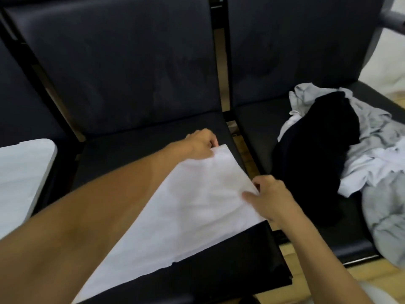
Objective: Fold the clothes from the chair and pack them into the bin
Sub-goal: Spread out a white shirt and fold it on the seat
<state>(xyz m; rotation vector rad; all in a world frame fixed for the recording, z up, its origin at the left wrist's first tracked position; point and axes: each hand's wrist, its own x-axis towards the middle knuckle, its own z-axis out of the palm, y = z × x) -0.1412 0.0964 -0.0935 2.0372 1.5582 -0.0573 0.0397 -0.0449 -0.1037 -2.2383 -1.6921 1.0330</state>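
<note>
Both hands, left (pixel 200 143) and right (pixel 270 197), pinch the white cloth (pixel 192 207); it looks light and limp, best held by its corners.

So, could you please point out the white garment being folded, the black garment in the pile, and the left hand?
white garment (pixel 197 200): head view, on its flat middle.
black garment (pixel 317 145): head view, on the middle of its dark bulk.
left hand (pixel 201 143): head view, on the back of the hand.
</note>
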